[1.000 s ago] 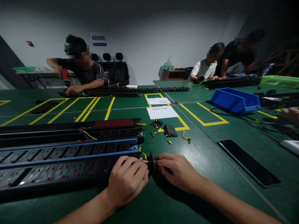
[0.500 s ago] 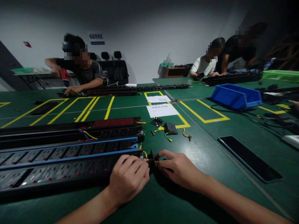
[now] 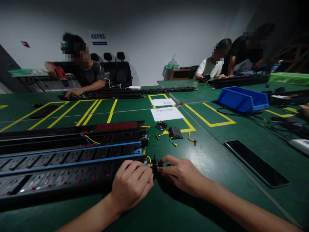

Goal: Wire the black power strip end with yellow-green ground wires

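Note:
My left hand (image 3: 132,183) is closed at the right end of the nearest black socket strip (image 3: 79,177); what its fingertips pinch is hidden. A thin black end plate (image 3: 155,166) stands upright between my hands, with a short yellow wire (image 3: 149,159) just left of it. My right hand (image 3: 184,175) has its fingers bent together on a small dark part at the right face of the plate. Further left and behind lie a blue-edged socket strip (image 3: 72,156) and a strip with a red section (image 3: 116,126).
Beyond my hands lie a black box (image 3: 175,132), short wires and paper sheets (image 3: 166,114). A phone (image 3: 256,162) and a blue bin (image 3: 243,99) are to the right. Across the table, a person (image 3: 84,74) holds a red drill (image 3: 62,75); other people are at the back right.
Both hands stay at the plate, which now looks more edge-on. The person across the table has tilted the red drill. The whole view has shifted slightly.

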{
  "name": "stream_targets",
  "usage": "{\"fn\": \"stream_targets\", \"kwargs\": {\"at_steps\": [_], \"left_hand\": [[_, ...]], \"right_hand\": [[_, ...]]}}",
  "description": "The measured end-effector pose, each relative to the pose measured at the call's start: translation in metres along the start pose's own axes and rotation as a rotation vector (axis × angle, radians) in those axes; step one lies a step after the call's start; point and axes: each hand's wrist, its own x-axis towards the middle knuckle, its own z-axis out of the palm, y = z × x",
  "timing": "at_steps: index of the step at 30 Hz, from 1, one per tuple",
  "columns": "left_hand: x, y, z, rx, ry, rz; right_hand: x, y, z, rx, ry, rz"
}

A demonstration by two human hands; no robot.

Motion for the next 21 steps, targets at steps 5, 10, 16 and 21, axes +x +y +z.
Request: {"fn": "stream_targets", "kwargs": {"at_steps": [5,10,16,21], "left_hand": [[0.0004,-0.0004,0.0001,0.002,0.005,0.006],[-0.0005,-0.0011,0.0011,0.006,0.008,0.01],[-0.0006,-0.0011,0.0016,0.012,0.005,0.014],[0.0007,-0.0006,0.0005,0.004,0.008,0.018]], "right_hand": [[0.0008,-0.0016,0.0011,0.017,0.007,-0.003],[0.0017,-0.0023,0.0019,0.007,-0.005,-0.005],[0.0021,-0.0028,0.001,0.003,-0.005,-0.014],[0.0033,-0.0044,0.0007,0.006,-0.005,-0.005]]}}
